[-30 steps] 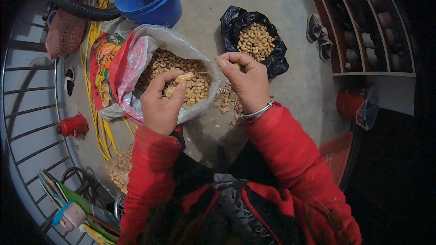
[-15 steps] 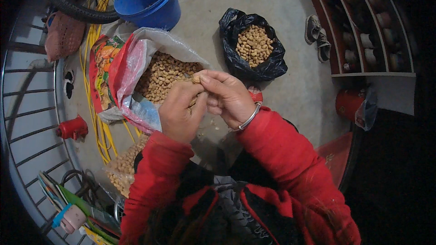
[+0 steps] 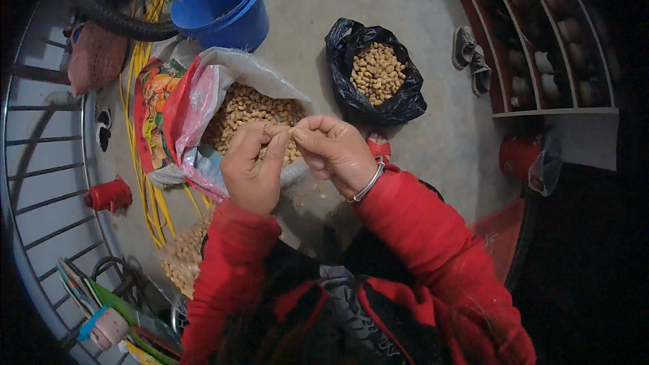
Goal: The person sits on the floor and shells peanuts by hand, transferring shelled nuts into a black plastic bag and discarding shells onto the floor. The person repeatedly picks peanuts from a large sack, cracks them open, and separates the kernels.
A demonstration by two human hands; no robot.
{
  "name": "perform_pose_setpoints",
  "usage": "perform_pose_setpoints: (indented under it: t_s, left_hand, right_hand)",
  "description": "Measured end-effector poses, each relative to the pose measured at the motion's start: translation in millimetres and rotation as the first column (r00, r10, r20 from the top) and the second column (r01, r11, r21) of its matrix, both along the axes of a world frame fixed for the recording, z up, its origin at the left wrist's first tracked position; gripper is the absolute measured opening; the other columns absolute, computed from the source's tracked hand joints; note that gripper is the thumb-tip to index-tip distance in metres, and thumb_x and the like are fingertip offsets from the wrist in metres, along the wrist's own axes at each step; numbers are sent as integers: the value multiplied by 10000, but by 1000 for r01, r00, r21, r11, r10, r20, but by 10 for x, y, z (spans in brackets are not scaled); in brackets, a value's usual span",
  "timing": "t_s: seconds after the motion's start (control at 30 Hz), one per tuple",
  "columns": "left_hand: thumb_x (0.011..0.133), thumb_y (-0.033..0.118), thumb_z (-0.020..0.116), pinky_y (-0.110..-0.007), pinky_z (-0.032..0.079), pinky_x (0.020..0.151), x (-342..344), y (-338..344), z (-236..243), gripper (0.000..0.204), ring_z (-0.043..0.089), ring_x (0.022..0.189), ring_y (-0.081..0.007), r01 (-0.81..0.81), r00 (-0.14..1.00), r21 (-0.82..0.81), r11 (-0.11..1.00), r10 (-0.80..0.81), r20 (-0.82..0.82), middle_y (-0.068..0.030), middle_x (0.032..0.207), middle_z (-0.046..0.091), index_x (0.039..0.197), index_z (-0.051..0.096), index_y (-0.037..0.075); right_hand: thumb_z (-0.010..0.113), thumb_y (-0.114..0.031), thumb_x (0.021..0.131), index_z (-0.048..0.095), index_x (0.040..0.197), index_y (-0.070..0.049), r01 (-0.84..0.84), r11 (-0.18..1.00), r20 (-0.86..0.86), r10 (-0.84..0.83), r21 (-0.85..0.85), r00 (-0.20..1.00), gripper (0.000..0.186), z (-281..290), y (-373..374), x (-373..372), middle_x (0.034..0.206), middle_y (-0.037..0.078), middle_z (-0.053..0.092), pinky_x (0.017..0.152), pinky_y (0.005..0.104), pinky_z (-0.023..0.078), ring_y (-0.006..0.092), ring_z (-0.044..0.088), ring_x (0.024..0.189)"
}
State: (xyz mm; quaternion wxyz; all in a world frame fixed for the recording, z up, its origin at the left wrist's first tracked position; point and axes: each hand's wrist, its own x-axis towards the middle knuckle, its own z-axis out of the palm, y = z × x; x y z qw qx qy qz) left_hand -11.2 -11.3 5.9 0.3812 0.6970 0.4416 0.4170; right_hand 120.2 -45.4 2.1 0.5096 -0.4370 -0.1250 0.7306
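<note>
A small tan peanut shows where the fingertips of both hands meet. My right hand, with a silver bangle at its wrist, pinches it between thumb and forefinger. From the other side, the closed fingertips of my left hand grip at the same peanut. Below and behind my left hand gapes a red and white woven sack, its rim folded open around many unshelled peanuts. Farther off to the right, a black plastic bag stands open with more peanuts in it.
A blue bucket stands behind the sack. Yellow cord runs along the floor by a metal railing and a red jack-like object. A clear bag of peanuts lies near my left arm. Shoes sit beside a shoe rack.
My left hand has shifted slightly left and its fingers have straightened somewhat, tips still at the peanut. My right hand has moved a little lower. The whole view has tilted slightly.
</note>
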Motion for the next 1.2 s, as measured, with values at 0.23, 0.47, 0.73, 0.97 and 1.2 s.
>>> perform_pose_setpoints:
  t_s: [0.23, 0.47, 0.73, 0.97, 1.2]
  left_hand:
    - [735, 30, 580, -250, 396, 639, -23, -39, 52, 67, 505, 676, -150, 10, 994, -202, 979, 13, 113, -77, 722, 539, 755, 558, -30]
    - [824, 135, 510, -165, 319, 386, -52, -11, 33, 109, 443, 528, -45, -13, 963, -559, 829, 160, 216, -17, 691, 518, 797, 556, 40]
    - [839, 182, 500, -165, 323, 365, 36, -16, 18, 146, 438, 506, -59, 35, 911, -605, 796, 223, 346, -24, 660, 490, 831, 520, 37]
    - [856, 180, 468, -170, 355, 400, 124, 9, 24, 151, 467, 563, -74, 33, 754, -596, 802, 371, 541, -35, 719, 493, 854, 491, 31]
    - [870, 96, 408, -286, 417, 759, 261, -92, -88, 127, 511, 827, -158, -38, 864, 27, 999, 19, 503, -95, 835, 549, 860, 487, -3]
  right_hand:
    - [552, -213, 809, 492, 787, -66, -87, 993, -137, 97, 79, 986, 161, 10, -20, 90, 592, -19, 437, 352, 160, 256, 35, 344, 413]
    - [512, -219, 814, 529, 857, -45, 289, 947, -301, -319, -140, 899, 180, -59, 102, 581, 640, 7, 463, 368, 154, 245, 64, 374, 481]
    - [424, -372, 853, 406, 1063, 25, 630, 774, -391, -601, -66, 697, 450, -758, 270, 1357, 1060, 227, 471, 835, 405, 442, 334, 499, 973]
    - [426, -310, 851, 478, 997, -69, 201, 977, -357, -214, -71, 909, 286, -233, 105, 65, 962, 87, 510, 771, 307, 413, 194, 498, 934]
    - [339, -399, 878, 451, 1118, -84, 160, 985, -583, -165, -62, 796, 412, 8, 33, -323, 1040, 53, 505, 876, 346, 373, 167, 483, 986]
